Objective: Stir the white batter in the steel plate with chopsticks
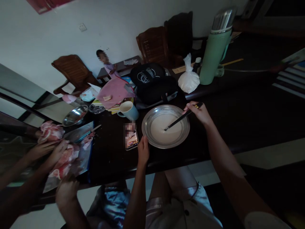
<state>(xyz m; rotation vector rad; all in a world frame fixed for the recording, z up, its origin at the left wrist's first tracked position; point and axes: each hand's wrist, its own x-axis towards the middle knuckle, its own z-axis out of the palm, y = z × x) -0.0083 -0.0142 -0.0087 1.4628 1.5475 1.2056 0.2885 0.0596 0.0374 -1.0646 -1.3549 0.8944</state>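
A shallow metal bowl (pixel 184 136) stands on the dark table in front of me, with a pale, creamy liquid (pixel 158 130) in it. My left hand (pixel 143 150) grips the bowl's near left rim. In my right hand (pixel 199 112), above the far right rim, are black chopsticks (pixel 178 121), held close together. Their tips dip into the liquid near the bowl's middle. Just left of the bowl lies a lit phone (pixel 132 140) showing a picture. Behind it is a light blue mug (pixel 130 111).
At left, other people's hands (pixel 57 151) handle raw meat (pixel 68 159) over a cutting board (pixel 84 159) with a knife (pixel 89 133). A metal basin (pixel 75 115) stands behind. Farther back are a black bag (pixel 154 87), a tied bag of white powder (pixel 189 81) and a green thermos (pixel 212 57).
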